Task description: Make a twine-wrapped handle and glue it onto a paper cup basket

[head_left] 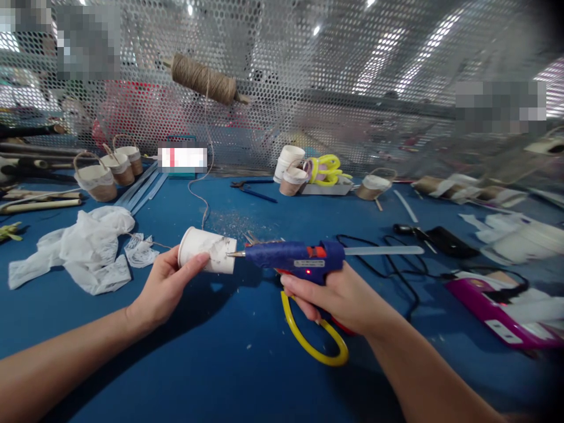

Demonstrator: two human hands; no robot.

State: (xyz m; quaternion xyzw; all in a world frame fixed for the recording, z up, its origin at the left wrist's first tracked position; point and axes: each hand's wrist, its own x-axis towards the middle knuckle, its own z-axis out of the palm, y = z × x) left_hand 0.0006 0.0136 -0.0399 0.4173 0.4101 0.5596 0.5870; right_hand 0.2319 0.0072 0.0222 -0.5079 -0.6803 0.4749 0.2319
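A white paper cup (200, 247) lies on its side in the grip of my left hand (165, 282), its wide mouth toward the left. My right hand (328, 294) is wrapped round the handle of a blue hot glue gun (291, 258), whose small red light is lit. The metal nozzle reaches the cup's side near its base. From the gun's rear sticks a clear glue stick (383, 251). Twine (200, 202) runs down behind the cup. Partly hidden below my right hand are scissors with a yellow handle (315, 346).
White lace fabric (94, 247) lies at left, with several small twine-wrapped cups (97, 182) behind. A twine spool (202, 79) hangs on the perforated metal screen. Pliers (255, 191) lie farther back. A black cord (400, 282) and a magenta power strip (489, 311) occupy the right.
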